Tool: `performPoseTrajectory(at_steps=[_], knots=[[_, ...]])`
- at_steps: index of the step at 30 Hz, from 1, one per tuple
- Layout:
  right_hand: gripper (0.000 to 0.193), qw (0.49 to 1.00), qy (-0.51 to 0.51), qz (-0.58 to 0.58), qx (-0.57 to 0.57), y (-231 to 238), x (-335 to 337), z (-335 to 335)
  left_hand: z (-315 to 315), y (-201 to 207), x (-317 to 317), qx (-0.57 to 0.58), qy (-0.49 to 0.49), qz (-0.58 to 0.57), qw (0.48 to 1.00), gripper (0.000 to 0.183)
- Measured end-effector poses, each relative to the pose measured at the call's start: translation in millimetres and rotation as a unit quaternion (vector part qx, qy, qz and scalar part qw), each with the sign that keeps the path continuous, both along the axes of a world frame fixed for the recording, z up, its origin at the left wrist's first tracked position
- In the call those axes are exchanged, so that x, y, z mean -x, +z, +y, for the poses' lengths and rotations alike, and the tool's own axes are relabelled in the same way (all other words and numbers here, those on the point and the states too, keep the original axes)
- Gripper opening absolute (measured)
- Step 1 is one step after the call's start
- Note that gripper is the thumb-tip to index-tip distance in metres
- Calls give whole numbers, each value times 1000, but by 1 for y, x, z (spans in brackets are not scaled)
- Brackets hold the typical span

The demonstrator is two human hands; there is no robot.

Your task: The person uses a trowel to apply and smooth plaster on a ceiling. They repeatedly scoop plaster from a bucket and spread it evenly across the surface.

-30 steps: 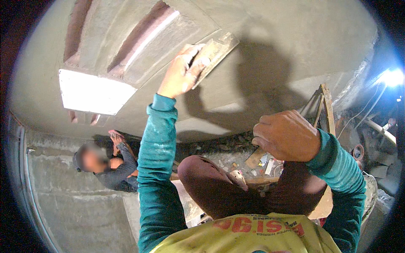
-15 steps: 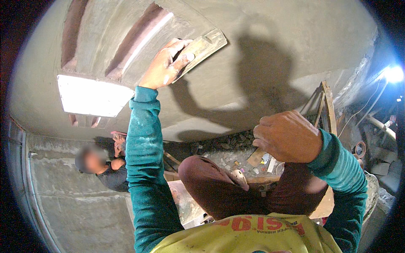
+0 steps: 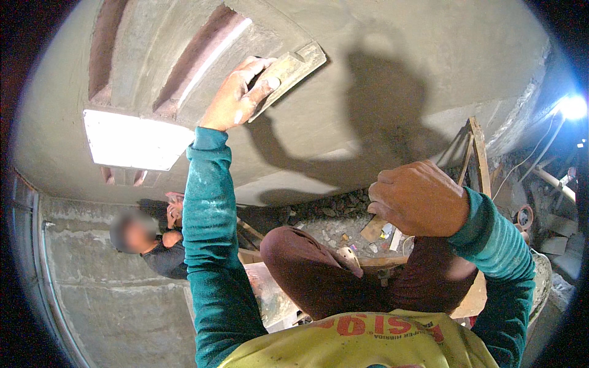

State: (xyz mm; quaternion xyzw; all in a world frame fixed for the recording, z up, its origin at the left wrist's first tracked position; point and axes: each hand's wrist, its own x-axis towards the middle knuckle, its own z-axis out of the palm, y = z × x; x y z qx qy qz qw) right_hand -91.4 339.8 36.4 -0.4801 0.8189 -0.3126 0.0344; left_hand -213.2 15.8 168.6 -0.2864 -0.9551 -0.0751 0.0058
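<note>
My left hand (image 3: 236, 98) is wrapped round a flat, worn plastering float (image 3: 289, 76), its thumb along the near side. The float lies at a slant against the grey plastered wall (image 3: 307, 132), just right of a long slot-shaped recess (image 3: 199, 58). My right hand (image 3: 418, 199) hangs closed above my right knee, back of the hand up and dusted pale. Its fingers curl under, so whatever they may hold is hidden. Dark shadows of my head and arm fall on the wall.
A bright rectangular opening (image 3: 138, 140) is left of my left forearm. Another person (image 3: 165, 254) works at the lower left, a hand near the wall. Rubble (image 3: 331, 230) lies below, with wooden props (image 3: 478, 153) at the right. A lit lamp (image 3: 573, 107) glares at far right.
My left hand and the float have shifted slightly left along the wall. My right hand stays almost where it was.
</note>
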Motion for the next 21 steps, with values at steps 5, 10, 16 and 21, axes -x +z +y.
performPoseTrajectory(at_steps=[5,10,16,21], knots=[[27,1000,5,-5,-18,1,1,0,-1,1,1,2,3,0,1000,53],[26,1000,4,-3,-13,0,0,-1,-1,2,0,20,-7,21,1000,53],[27,1000,6,-4,-17,1,1,-2,5,5,-1,28,12,12,999,52],[26,1000,-2,4,-18,1,1,-1,3,5,-1,35,3,38,999,52]])
